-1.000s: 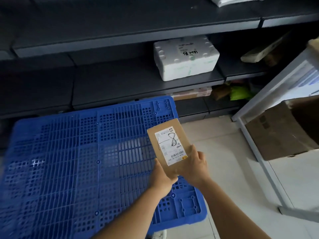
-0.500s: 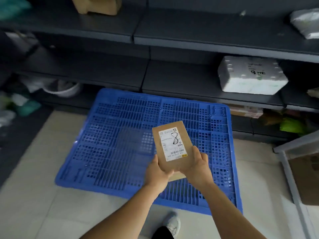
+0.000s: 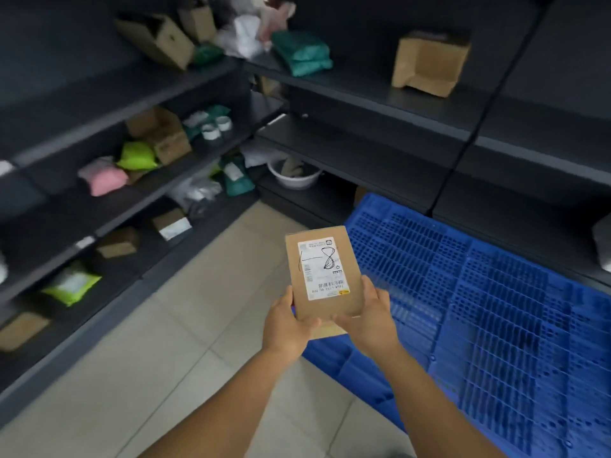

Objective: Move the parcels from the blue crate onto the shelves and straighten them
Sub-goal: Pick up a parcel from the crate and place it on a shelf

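Dark shelves [image 3: 370, 94] are wrapping the corner ahead of you, the blue crate [image 3: 496, 309] is lying upside down on the floor at your right, and you're holding a flat brown parcel [image 3: 325, 276] above its near edge — left hand [image 3: 287, 328] and right hand [image 3: 373, 320] are both gripping its lower corners, thumbs on top.

White basin [image 3: 294, 180] (low shelf), tiled floor [image 3: 185, 325]

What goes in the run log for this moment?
hands: left, right grip brown parcel | parcel: off shelves
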The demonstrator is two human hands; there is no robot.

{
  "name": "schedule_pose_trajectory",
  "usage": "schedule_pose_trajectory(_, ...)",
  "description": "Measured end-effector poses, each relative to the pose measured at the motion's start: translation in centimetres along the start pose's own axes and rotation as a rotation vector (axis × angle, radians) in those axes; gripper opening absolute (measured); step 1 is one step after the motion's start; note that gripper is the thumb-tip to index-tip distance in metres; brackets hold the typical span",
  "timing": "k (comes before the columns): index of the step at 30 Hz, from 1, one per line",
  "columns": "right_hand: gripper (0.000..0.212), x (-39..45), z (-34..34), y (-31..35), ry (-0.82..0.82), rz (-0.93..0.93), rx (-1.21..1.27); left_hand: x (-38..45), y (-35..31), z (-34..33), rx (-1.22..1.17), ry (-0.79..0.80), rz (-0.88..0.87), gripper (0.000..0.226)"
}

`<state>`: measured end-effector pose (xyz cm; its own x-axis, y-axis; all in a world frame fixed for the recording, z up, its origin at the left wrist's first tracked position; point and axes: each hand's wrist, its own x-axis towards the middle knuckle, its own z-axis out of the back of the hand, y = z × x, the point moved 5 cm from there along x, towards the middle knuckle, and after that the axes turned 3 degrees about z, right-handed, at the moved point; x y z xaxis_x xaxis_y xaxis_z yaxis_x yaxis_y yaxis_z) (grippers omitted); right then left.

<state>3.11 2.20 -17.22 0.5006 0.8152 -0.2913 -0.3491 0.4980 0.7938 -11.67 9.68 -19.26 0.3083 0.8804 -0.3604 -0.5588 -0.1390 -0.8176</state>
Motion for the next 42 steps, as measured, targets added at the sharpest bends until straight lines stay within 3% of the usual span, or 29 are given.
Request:
schedule_pose_trajectory(8, 0.072, -1.8, -14.1, 13.4, 0.144, 0.173, -0.082, -1.6, 7.0, 18.0, -0.119, -0.238, 0.083, 0.057)
schedule_pose_trajectory(15, 0.083, -1.8, -24.4, 21.5, 0.304, 0.285, -0.177, -2.6, 11.6, 29.0, -0.208, -0.426, 0.143, 0.051)
schedule_pose_trajectory(27, 0.089, 5.7, -40.4, 30.9, 0.493, 0.411, -0.225, 4.9, 19.2, 42.2, -0.226, -0.57, 0.296, 0.06)
schedule_pose_trajectory(32, 0.078, 11.1, -48.1, 33.6, 0.592, 0.389, -0.207, 10.1, 21.6, 47.2, -0.239, -0.593, 0.364, 0.056)
schedule_pose_trajectory(35, 0.054, 14.0, -52.6, 35.2, 0.627, 0.367, -0.173, 13.4, 23.9, 50.3, -0.218, -0.625, 0.4, 0.05)
schedule_pose_trajectory(38, 0.055, 16.5, -56.9, 36.6, 0.649, 0.425, -0.23, 16.7, 26.5, 52.9, -0.203, -0.654, 0.423, 0.034)
schedule_pose_trajectory(42, 0.063, 19.6, -62.3, 37.7, 0.678, 0.465, -0.252, 21.0, 30.0, 55.6, -0.203, -0.645, 0.456, 0.04)
